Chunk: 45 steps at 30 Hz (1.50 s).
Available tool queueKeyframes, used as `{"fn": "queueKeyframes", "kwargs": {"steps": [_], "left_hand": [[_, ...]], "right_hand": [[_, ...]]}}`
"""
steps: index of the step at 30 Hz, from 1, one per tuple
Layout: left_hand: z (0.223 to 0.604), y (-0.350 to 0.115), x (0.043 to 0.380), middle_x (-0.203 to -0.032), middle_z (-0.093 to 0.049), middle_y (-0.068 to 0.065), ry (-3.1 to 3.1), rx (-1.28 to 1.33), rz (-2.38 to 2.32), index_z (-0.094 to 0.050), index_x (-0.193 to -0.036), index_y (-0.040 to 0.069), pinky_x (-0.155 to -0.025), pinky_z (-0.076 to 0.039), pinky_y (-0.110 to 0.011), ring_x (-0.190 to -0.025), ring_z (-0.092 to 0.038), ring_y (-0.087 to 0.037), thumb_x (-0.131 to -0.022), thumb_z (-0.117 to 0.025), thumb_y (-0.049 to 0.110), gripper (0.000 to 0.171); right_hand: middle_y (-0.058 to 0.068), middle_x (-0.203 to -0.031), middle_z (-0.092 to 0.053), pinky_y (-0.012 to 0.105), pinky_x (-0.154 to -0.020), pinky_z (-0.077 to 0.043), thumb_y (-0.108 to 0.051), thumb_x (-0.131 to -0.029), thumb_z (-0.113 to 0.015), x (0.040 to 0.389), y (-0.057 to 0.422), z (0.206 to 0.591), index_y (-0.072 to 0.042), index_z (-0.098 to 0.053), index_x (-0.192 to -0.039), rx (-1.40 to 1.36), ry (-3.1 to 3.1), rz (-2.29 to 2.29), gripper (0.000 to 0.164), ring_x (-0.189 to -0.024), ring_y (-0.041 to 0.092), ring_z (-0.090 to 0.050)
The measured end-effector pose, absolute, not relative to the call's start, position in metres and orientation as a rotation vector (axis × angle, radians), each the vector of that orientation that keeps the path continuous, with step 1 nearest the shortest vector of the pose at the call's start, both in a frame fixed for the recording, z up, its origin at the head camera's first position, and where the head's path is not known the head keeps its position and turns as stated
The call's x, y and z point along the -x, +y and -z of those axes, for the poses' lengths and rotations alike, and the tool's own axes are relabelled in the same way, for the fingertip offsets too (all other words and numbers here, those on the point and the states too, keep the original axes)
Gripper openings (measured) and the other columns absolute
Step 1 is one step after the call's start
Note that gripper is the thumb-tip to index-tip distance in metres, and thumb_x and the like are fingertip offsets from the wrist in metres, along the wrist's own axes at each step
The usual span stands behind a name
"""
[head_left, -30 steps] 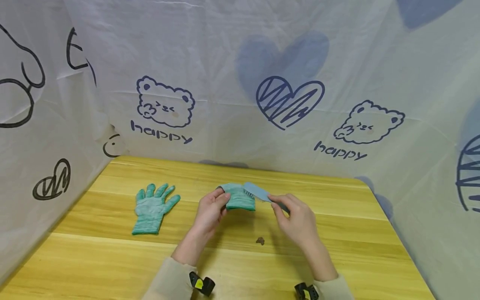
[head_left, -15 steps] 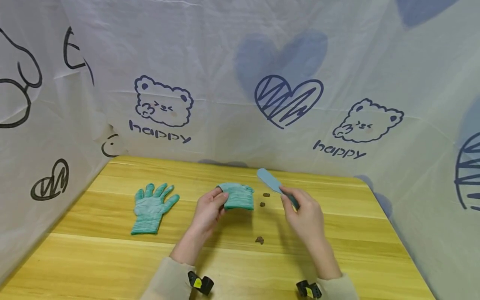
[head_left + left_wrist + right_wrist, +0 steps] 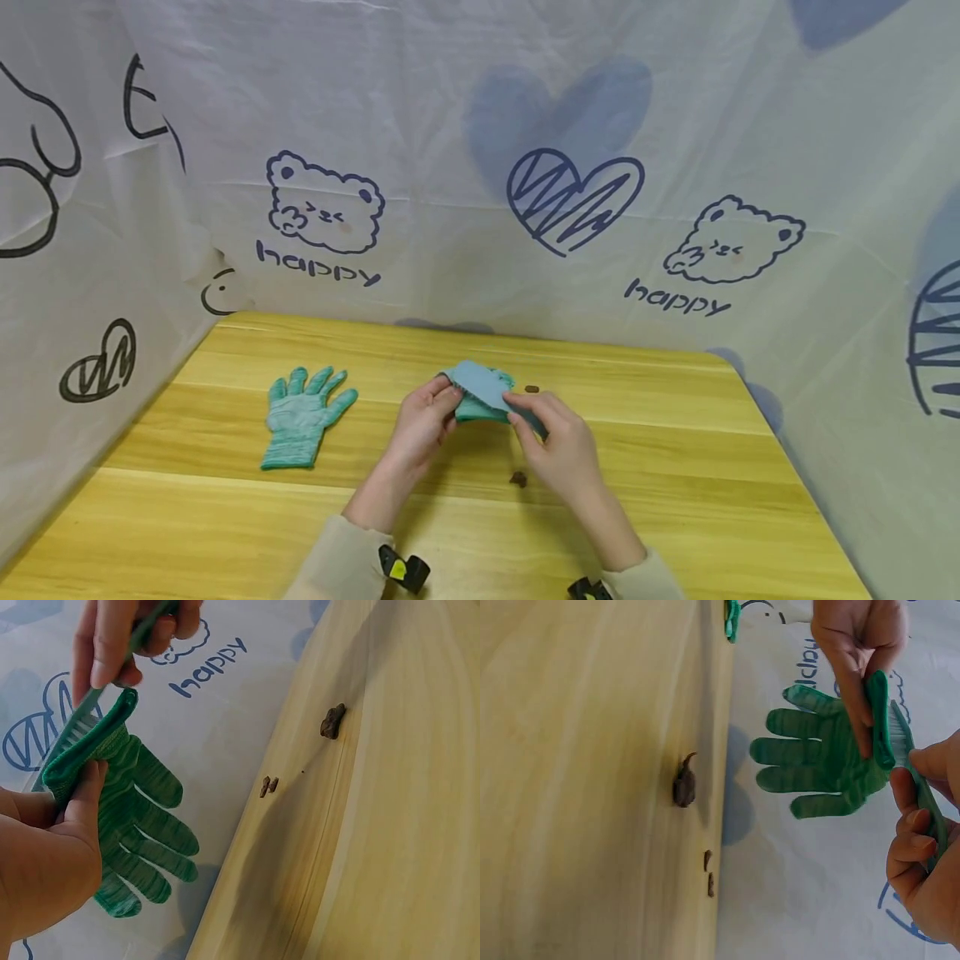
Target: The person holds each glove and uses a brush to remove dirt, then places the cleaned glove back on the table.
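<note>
My left hand (image 3: 426, 421) pinches a green knit glove (image 3: 474, 410) near its cuff, above the table. In the left wrist view that glove (image 3: 142, 840) hangs with its fingers spread downward. My right hand (image 3: 561, 446) grips the handle of a blue-grey brush (image 3: 480, 383), its head lying over the glove. Bristles face the cuff, as the right wrist view shows the brush (image 3: 922, 787) against the glove (image 3: 802, 754). From above, the brush hides part of the glove and the left fingertips.
A second green glove (image 3: 300, 421) lies flat on the wooden table (image 3: 187, 517), left of my hands. One dark brown clump (image 3: 518, 478) sits in front of the held glove. Smaller brown bits (image 3: 532, 389) lie farther back, just right of it. A printed white cloth (image 3: 435, 275) hangs behind.
The brush was on the glove's right side, lifted off to the right half a second ago, and is now back over the glove, farther left. Small brown bits showed up on the table.
</note>
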<state>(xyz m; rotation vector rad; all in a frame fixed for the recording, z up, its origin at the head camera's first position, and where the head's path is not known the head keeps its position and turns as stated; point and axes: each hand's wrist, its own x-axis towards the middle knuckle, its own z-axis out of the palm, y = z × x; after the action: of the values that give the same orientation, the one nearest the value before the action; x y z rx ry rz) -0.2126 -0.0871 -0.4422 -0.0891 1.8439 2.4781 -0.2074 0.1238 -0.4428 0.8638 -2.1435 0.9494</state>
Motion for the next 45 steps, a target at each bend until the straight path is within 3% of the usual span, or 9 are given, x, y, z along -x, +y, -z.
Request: {"fn": "queueKeyframes", "kwargs": {"steps": [6,18,26,30,37,43,45], "left_hand": [[0.443,-0.087,0.212,-0.094,-0.069,0.008,1.801,0.08,-2.493,-0.044,-0.151,-0.009,-0.057,-0.042,-0.01,-0.067,-0.049,0.001,-0.107,-0.054,0.006,0.048],[0.443,-0.085,0.213,-0.118,-0.068,-0.005,1.759,0.1,-2.559,-0.029,-0.157,-0.012,-0.058,-0.042,-0.011,-0.071,-0.053,0.002,-0.107,-0.053,0.004,0.057],[0.443,-0.085,0.215,-0.11,-0.068,0.001,1.75,0.122,-2.582,-0.032,-0.156,-0.012,-0.057,-0.042,-0.011,-0.07,-0.052,0.002,-0.107,-0.054,0.003,0.056],[0.441,-0.088,0.216,-0.115,-0.069,-0.001,1.748,0.156,-2.614,-0.033,-0.155,-0.012,-0.055,-0.041,-0.011,-0.069,-0.052,0.001,-0.107,-0.054,0.003,0.055],[0.438,-0.093,0.219,-0.125,-0.067,-0.008,1.719,0.174,-2.632,-0.033,-0.156,-0.011,-0.061,-0.045,-0.011,-0.08,-0.058,0.001,-0.108,-0.052,0.002,0.053],[0.439,-0.09,0.217,-0.114,-0.071,-0.003,1.706,0.122,-2.625,-0.035,-0.154,-0.014,-0.066,-0.049,-0.012,-0.085,-0.062,-0.001,-0.108,-0.051,0.002,0.051],[0.44,-0.087,0.216,-0.108,-0.072,0.0,1.725,0.11,-2.609,-0.039,-0.152,-0.013,-0.064,-0.048,-0.012,-0.081,-0.062,-0.001,-0.107,-0.052,0.002,0.049]], "right_hand": [[0.004,-0.104,-0.074,0.032,-0.068,-0.059,-0.003,-0.091,-0.08,0.208,0.126,0.446,-0.01,-0.077,-0.119,-0.814,-2.175,-0.986,0.029,-0.087,0.017,-0.071],[0.004,-0.104,-0.075,0.039,-0.063,-0.058,-0.006,-0.092,-0.079,0.213,0.135,0.442,-0.012,-0.077,-0.119,-0.722,-2.229,-1.007,0.028,-0.084,0.016,-0.07],[0.004,-0.105,-0.075,0.035,-0.065,-0.058,-0.007,-0.093,-0.079,0.215,0.142,0.44,-0.012,-0.078,-0.119,-0.616,-2.286,-1.002,0.026,-0.085,0.016,-0.069],[0.006,-0.104,-0.075,0.031,-0.061,-0.056,-0.008,-0.094,-0.078,0.218,0.15,0.439,-0.011,-0.078,-0.118,-0.499,-2.332,-0.994,0.025,-0.079,0.017,-0.067],[0.013,-0.118,-0.072,0.042,-0.073,-0.057,-0.007,-0.098,-0.071,0.223,0.165,0.434,-0.012,-0.072,-0.131,-0.34,-2.391,-1.105,0.034,-0.092,0.028,-0.068],[0.014,-0.124,-0.066,0.036,-0.078,-0.051,-0.013,-0.102,-0.067,0.221,0.161,0.428,-0.019,-0.062,-0.144,-0.412,-2.383,-1.29,0.043,-0.104,0.027,-0.061],[0.013,-0.12,-0.065,0.033,-0.077,-0.05,-0.016,-0.103,-0.068,0.218,0.157,0.426,-0.019,-0.063,-0.143,-0.443,-2.38,-1.334,0.04,-0.099,0.024,-0.059]]}}
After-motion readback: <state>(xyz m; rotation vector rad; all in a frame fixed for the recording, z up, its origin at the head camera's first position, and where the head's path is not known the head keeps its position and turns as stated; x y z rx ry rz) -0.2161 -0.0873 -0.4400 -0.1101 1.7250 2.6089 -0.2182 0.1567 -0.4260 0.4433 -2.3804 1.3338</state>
